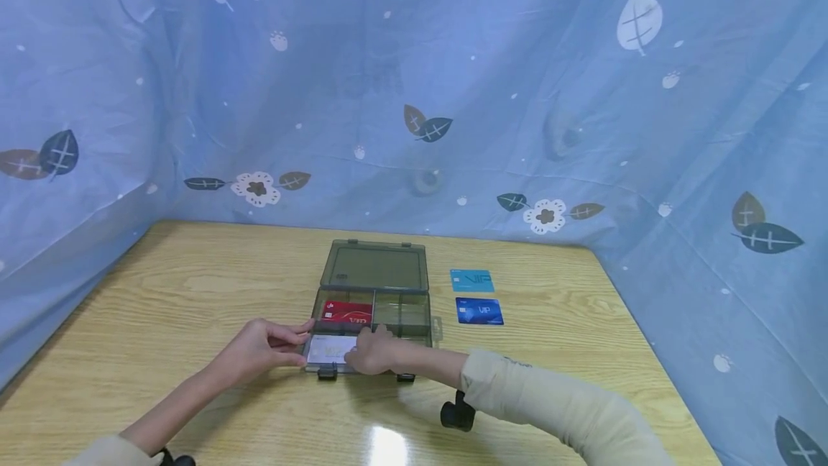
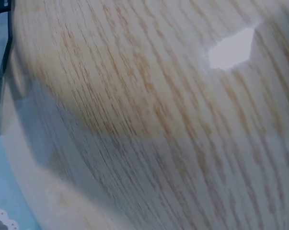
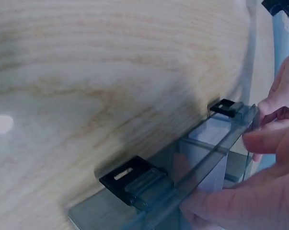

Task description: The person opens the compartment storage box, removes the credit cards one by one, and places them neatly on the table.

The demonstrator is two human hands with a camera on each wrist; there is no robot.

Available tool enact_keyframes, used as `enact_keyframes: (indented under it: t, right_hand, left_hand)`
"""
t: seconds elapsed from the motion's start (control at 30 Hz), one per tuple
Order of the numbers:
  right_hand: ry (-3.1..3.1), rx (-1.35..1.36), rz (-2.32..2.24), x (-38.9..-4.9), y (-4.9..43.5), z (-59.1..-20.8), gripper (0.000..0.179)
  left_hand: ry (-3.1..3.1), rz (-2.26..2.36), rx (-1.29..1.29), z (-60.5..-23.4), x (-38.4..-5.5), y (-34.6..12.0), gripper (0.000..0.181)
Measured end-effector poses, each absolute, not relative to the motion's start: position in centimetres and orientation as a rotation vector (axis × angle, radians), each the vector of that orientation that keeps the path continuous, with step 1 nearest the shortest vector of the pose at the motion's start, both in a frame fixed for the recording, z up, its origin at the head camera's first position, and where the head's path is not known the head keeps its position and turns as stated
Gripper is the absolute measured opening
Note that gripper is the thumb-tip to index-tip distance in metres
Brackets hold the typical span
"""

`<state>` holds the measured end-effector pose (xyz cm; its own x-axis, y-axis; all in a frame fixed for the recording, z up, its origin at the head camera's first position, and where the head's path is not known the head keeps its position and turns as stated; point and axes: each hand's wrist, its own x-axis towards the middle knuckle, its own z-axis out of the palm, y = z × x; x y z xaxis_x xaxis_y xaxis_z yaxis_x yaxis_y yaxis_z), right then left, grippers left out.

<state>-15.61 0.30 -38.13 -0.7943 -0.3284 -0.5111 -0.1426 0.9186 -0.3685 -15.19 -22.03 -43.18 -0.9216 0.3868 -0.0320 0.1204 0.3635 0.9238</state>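
A dark translucent divided plastic box [image 1: 404,310] stands on the table with its lid [image 1: 375,267] folded back. My left hand [image 1: 259,348] grips the box's left side near the front corner. In the front left compartment lies a white card [image 1: 328,349], and my right hand [image 1: 374,351] pinches its right end. The right wrist view shows the white card [image 3: 204,165] behind the clear front wall, with thumb and finger at its edges. A red VIP card [image 1: 348,311] lies in the back left compartment. My right hand hides part of the front right compartment.
To the right of the box, a light blue card [image 1: 471,280] lies behind a dark blue VIP card [image 1: 479,311] on the wooden table [image 1: 226,279]. Two black latches [image 1: 327,372] project from the box front. A blue patterned cloth [image 1: 362,92] encloses the table's back and sides.
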Motion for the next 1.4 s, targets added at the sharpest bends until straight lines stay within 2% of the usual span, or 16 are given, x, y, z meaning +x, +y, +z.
enact_keyframes:
  t: [0.17,0.4,0.5,0.7,0.97,1.4]
  right_hand:
    - [2.475,-0.255,-0.64,-15.0,0.8,-37.5,0.068]
    - [2.597,-0.445,-0.904,-14.5,1.3,-37.0,0.032]
    - [2.583,-0.549,-1.008,-14.7,1.4,-37.3,0.025]
    - [2.551,-0.742,-1.094,-15.4,1.4,-38.8,0.025]
    - [2.551,-0.828,-1.183,-16.3,1.8,-40.5,0.018]
    - [2.36,-0.637,-1.488,-16.4,3.5,-40.4,0.025]
  left_hand:
    - [2.383,1.578,0.461,-43.2,-15.2,-22.2,0.031]
    - [2.381,1.578,0.47,-43.2,-15.3,-22.4,0.029]
    - [2.39,1.573,0.471,-43.1,-15.3,-22.5,0.03]
    - [2.389,1.568,0.497,-43.2,-15.3,-22.4,0.031]
    - [2.382,1.565,0.475,-43.1,-15.2,-22.4,0.032]
    - [2.4,1.548,0.48,-43.0,-15.2,-22.2,0.033]
